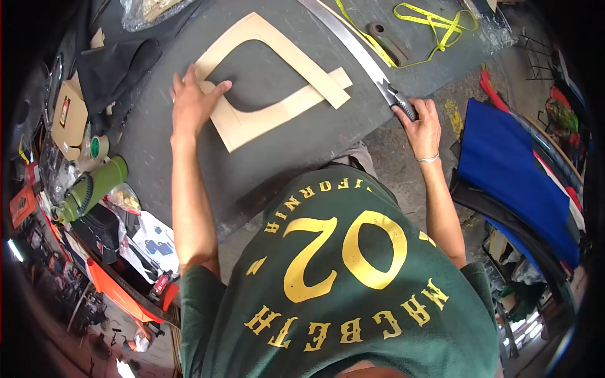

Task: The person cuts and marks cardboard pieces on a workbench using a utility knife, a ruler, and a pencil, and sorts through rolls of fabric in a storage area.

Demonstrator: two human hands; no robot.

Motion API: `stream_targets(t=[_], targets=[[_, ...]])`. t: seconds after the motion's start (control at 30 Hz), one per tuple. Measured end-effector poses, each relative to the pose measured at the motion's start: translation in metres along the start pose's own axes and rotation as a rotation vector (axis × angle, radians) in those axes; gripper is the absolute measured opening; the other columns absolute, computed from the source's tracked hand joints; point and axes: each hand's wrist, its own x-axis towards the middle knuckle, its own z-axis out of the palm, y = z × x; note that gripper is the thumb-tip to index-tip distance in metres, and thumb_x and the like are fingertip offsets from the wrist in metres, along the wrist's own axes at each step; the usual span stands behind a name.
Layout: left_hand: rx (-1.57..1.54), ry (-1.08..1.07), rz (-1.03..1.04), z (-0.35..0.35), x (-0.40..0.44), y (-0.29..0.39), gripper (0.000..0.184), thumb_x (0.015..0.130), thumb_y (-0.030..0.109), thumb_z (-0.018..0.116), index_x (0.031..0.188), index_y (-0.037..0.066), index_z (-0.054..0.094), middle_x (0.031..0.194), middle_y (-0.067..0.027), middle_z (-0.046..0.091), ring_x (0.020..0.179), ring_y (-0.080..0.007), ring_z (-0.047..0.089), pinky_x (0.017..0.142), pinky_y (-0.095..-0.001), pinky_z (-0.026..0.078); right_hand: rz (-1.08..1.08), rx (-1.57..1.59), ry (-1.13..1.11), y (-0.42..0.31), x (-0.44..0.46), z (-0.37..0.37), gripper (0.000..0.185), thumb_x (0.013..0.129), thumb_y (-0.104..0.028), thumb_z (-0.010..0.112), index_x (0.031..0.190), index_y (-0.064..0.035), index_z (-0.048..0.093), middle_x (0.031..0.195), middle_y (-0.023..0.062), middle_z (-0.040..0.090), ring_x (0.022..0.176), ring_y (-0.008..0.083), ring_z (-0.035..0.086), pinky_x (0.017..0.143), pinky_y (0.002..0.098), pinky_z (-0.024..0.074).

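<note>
My left hand (pixel 194 104) lies with its fingers spread on the left side of a tan cardboard pattern piece (pixel 255 129), pressing on it or resting there. The piece is a bent frame shape with a large opening, and two of its ends cross at the right. My right hand (pixel 421 128) is closed around a dark-handled utility knife (pixel 401 103) at the table's near right edge. The knife's front end meets or overlaps the end of a long steel ruler (pixel 350 39); I cannot tell whether they touch.
The grey table (pixel 315 142) carries a yellow tape measure (pixel 441 28), a dark curved object (pixel 387 41) and black fabric (pixel 116 72). At the left are a cardboard box (pixel 70 120), green tape roll (pixel 99 147) and green bottle (pixel 101 183). Blue material (pixel 504 170) lies at the right.
</note>
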Motion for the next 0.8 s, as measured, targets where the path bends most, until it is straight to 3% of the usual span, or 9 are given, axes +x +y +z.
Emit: stream_targets(t=[0.07,0.1,0.2,0.33,0.53,0.57,0.63,0.7,0.8], targets=[[-0.227,-0.021,-0.096,-0.002,-0.004,0.0,0.103,0.079,0.053,0.084,0.158,0.005,0.038,0.16,-0.0288,0.034,0.143,-0.0467,0.044,0.115,-0.0555,0.042,0.033,0.012,0.011,-0.009,0.006,0.005,0.034,0.083,-0.029,0.086,0.103,-0.0055,0.071,0.093,0.0123,0.063,0.084,0.034,0.065,0.073,0.0429,0.0523],[-0.202,0.002,-0.123,-0.003,-0.007,0.001,0.103,0.079,0.048,0.086,0.157,0.002,0.038,0.156,-0.0298,0.038,0.138,-0.044,0.05,0.113,-0.0455,0.045,0.048,0.017,0.012,-0.015,0.008,0.007,0.033,0.085,-0.029,0.084,0.104,-0.0059,0.071,0.093,0.0126,0.062,0.086,0.0347,0.065,0.073,0.0437,0.0525],[-0.245,0.088,-0.147,0.011,-0.001,-0.015,0.101,0.079,0.043,0.087,0.158,0.003,0.038,0.152,-0.0293,0.042,0.136,-0.0441,0.052,0.112,-0.0473,0.046,0.055,0.128,0.004,-0.038,0.019,0.016,0.029,0.087,-0.027,0.081,0.104,-0.0062,0.07,0.094,0.0137,0.063,0.089,0.0367,0.066,0.074,0.045,0.0523],[-0.284,0.089,-0.182,0.012,0.012,-0.035,0.093,0.079,0.035,0.088,0.156,0.007,0.044,0.147,-0.0275,0.048,0.132,-0.0422,0.055,0.111,-0.046,0.046,0.085,0.086,-0.093,-0.066,0.037,0.026,0.031,0.086,-0.027,0.08,0.107,-0.0062,0.07,0.099,0.0136,0.064,0.099,0.0381,0.064,0.085,0.0466,0.0515],[-0.267,0.162,-0.107,0.015,0.018,-0.044,0.069,0.081,0.029,0.085,0.143,0.01,0.062,0.138,-0.0255,0.056,0.128,-0.0391,0.057,0.11,-0.0439,0.047,-0.224,0.055,0.195,-0.09,0.07,0.035,0.032,0.086,-0.02,0.078,0.115,-0.0073,0.073,0.107,0.0115,0.067,0.108,0.0379,0.06,0.095,0.0475,0.0485],[-0.257,0.182,-0.077,0.013,0.018,-0.042,0.065,0.082,0.029,0.084,0.141,0.01,0.064,0.137,-0.0253,0.057,0.128,-0.0386,0.057,0.11,-0.0435,0.046,-0.326,0.192,0.181,-0.089,0.082,0.047,0.026,0.088,-0.02,0.076,0.11,-0.007,0.075,0.106,0.0125,0.068,0.102,0.0354,0.064,0.091,0.0449,0.0509],[-0.238,0.208,-0.052,0.016,0.017,-0.039,0.06,0.083,0.03,0.083,0.137,0.009,0.067,0.135,-0.0247,0.059,0.129,-0.0376,0.056,0.111,-0.043,0.046,-0.177,0.487,-0.172,-0.093,0.106,0.076,0.018,0.092,-0.02,0.072,0.101,-0.0052,0.078,0.087,0.0139,0.075,0.081,0.0301,0.072,0.075,0.0373,0.0563],[-0.217,0.223,-0.056,0.02,0.021,-0.039,0.056,0.084,0.032,0.082,0.133,0.008,0.069,0.133,-0.0241,0.061,0.131,-0.0366,0.054,0.111,-0.0427,0.045,0.054,0.59,-0.502,-0.109,0.13,0.082,0.017,0.089,-0.02,0.074,0.097,-0.0055,0.078,0.082,0.0152,0.075,0.079,0.0285,0.074,0.074,0.0378,0.0566],[-0.181,0.201,-0.094,0.022,0.025,-0.042,0.053,0.085,0.035,0.082,0.129,0.008,0.072,0.132,-0.024,0.061,0.131,-0.0366,0.054,0.11,-0.0429,0.046,-0.145,0.344,-0.474,-0.116,0.15,0.097,0.016,0.087,-0.018,0.074,0.091,-0.0033,0.077,0.078,0.0135,0.074,0.071,0.0259,0.073,0.071,0.0375,0.0566]])
